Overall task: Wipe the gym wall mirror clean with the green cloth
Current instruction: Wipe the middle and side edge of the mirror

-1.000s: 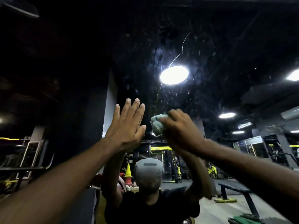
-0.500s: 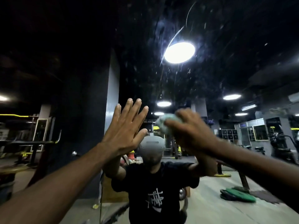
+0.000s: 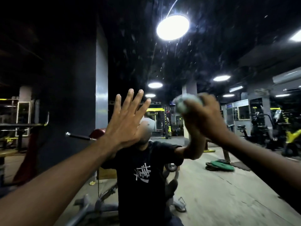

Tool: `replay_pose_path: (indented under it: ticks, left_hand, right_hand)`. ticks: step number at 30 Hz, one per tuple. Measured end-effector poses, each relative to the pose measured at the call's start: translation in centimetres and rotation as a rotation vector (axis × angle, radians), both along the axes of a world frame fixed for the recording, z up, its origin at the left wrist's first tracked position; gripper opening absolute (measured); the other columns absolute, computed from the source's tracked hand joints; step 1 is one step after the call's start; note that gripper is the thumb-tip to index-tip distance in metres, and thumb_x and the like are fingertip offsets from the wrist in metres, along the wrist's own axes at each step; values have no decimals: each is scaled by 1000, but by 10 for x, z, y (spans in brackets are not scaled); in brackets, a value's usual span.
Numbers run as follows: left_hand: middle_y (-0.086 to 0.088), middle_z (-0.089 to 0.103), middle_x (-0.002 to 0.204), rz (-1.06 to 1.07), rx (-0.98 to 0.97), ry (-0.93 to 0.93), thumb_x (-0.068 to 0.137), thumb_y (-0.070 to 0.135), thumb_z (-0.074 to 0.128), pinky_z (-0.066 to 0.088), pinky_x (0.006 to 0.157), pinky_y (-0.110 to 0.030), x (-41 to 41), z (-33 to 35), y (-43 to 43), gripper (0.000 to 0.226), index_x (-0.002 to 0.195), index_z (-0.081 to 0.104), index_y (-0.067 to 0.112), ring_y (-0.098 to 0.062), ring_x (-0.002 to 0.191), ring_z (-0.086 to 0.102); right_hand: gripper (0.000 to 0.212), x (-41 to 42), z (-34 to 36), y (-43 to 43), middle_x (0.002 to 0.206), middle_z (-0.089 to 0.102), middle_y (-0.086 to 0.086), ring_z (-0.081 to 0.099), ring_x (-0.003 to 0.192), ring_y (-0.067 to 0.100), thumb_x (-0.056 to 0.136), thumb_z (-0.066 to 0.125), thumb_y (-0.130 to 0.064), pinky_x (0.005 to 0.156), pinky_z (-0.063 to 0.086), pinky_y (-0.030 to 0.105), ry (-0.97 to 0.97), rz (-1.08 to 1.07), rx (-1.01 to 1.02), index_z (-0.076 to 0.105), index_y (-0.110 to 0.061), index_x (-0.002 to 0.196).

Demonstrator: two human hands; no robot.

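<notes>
The gym wall mirror (image 3: 203,59) fills most of the view, speckled with spots and streaks under a reflected ceiling lamp. My left hand (image 3: 127,121) is flat against the glass, fingers straight and spread. My right hand (image 3: 205,116) grips the bunched pale green cloth (image 3: 185,103) and holds it against the mirror at head height, right of the left hand. The cloth and right hand are motion-blurred. My own reflection in a black T-shirt stands behind both hands.
A dark pillar (image 3: 71,95) borders the mirror's left side. A barbell end (image 3: 78,136) sticks out near my left forearm. Reflected in the glass are green weight plates (image 3: 219,166) on the floor, a bench frame (image 3: 101,201) and machines (image 3: 268,128) at right.
My view has tilted downward, so the lamp rose in frame. My right hand with the cloth has slid right across the glass. The left hand stays flat on the mirror.
</notes>
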State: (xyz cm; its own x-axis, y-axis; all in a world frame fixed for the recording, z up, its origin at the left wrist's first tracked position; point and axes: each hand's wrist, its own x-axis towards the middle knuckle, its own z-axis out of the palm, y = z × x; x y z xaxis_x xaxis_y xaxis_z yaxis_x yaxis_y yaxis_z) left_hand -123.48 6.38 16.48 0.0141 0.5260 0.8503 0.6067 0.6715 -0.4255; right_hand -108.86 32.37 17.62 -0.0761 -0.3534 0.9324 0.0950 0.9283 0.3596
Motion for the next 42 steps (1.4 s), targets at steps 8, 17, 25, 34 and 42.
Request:
replay_pose_path:
  ticks: [8, 17, 25, 34, 42]
  left_hand:
    - [-20, 19, 170, -35, -91, 86, 92, 52, 44, 23, 122, -63, 5, -40, 23, 80, 160, 35, 11, -38, 158, 17]
    - [-7, 4, 174, 16, 40, 34, 98, 57, 28, 11, 127, -58, 18, 35, 51, 79, 166, 16, 18, -25, 161, 1]
    - [3, -27, 170, -19, 144, -37, 99, 57, 20, -16, 126, -48, 38, 100, 89, 80, 164, -14, 24, -14, 154, -31]
    - [8, -27, 169, -25, 175, -15, 101, 55, 18, -20, 125, -43, 46, 120, 100, 76, 164, -13, 27, -9, 152, -32]
    - [7, -23, 170, -46, 201, -32, 98, 54, 16, -15, 127, -46, 54, 143, 129, 77, 165, -10, 26, -13, 154, -30]
  right_hand:
    - [46, -3, -69, -11, 118, 54, 17, 45, 102, 26, 83, 68, -34, 80, 42, 37, -168, -13, 233, 53, -21, 124]
    - [45, -3, -6, 18, 113, 52, 14, 46, 96, 27, 87, 66, -24, 75, 38, 36, 66, 63, 157, 51, -22, 129]
    - [48, 7, 128, 38, 106, 55, 7, 48, 94, 28, 81, 73, -23, 74, 40, 38, 206, 96, -27, 63, -26, 127]
    - [41, 18, 160, 80, 98, 53, 6, 48, 88, 27, 86, 55, -42, 66, 34, 33, 143, -62, 272, 63, -27, 122]
    - [34, 19, 89, 82, 102, 51, 3, 44, 87, 19, 91, 61, -36, 71, 31, 32, 84, 172, 128, 59, -25, 124]
